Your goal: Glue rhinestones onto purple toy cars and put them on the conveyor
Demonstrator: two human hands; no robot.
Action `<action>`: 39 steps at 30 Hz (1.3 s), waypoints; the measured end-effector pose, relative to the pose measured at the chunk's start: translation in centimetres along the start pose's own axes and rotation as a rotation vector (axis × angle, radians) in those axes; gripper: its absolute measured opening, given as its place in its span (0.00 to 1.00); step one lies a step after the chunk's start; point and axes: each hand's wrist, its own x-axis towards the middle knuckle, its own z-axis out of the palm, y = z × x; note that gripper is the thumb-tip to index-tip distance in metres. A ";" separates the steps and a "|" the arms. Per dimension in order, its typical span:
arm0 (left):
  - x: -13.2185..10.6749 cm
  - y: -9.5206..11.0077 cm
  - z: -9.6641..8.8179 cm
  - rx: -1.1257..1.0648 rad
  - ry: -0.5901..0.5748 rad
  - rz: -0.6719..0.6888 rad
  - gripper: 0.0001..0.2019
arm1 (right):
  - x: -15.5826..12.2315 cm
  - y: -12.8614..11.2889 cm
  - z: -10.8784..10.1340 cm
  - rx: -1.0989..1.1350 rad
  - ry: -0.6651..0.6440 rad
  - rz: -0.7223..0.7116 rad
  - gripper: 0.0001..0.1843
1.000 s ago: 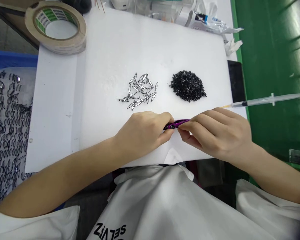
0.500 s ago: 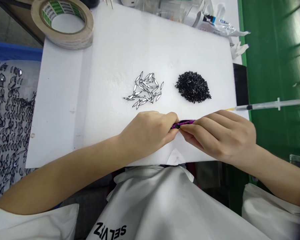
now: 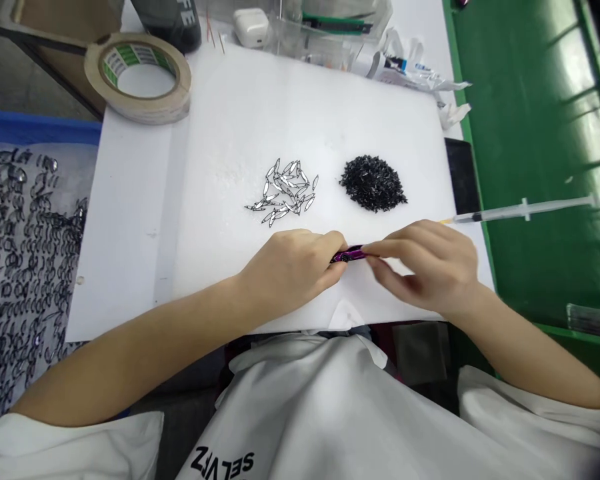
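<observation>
My left hand (image 3: 295, 270) is closed, with thumb and forefinger pinching the left end of a small, slender purple and black piece (image 3: 349, 255). My right hand (image 3: 425, 267) has its forefinger and thumb tips at the other end of that piece, with a gap between the two fingers farther back. Much of the piece is covered by fingers, so its exact kind is unclear. Beyond my hands lie a loose pile of thin, pointed leaf-shaped bits (image 3: 287, 190), white with dark outlines, and a denser heap of tiny black slivers (image 3: 373, 183).
A white board (image 3: 220, 147) bears the piles. A tape roll (image 3: 180, 100) sits at its far left corner. A syringe (image 3: 505, 212) lies to the right, beside a green surface (image 3: 530, 133). Clear containers (image 3: 325, 40) and a white case (image 3: 251, 28) stand behind. Rows of dark curved pieces (image 3: 25, 267) are at left.
My right hand's fingers have shifted along the piece toward its right end and spread apart somewhat, showing more of it. My left hand keeps its pinch. The camera view has shifted.
</observation>
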 end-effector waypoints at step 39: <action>-12.6 4.1 4.7 -0.270 -0.089 -0.665 0.14 | 8.4 3.0 5.5 0.003 -0.416 0.391 0.11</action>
